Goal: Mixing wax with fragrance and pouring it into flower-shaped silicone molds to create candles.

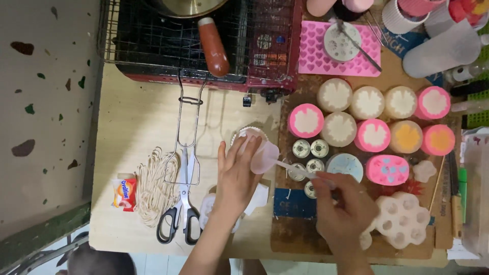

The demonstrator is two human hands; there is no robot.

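Both hands on job: left hand (235,175), fingers curled, steadies translucent pink cup (263,157) over table (137,122) edge w/ white mould (248,134) just behind, right hand (342,210) pinches stick (291,167) dipping in; judged best w/ cup level, slow strokes.

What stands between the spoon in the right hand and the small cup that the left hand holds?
Nothing visible. The right hand holds the pale spoon by its handle, and the bowl of the spoon already lies against the left hand, beside the small cup.
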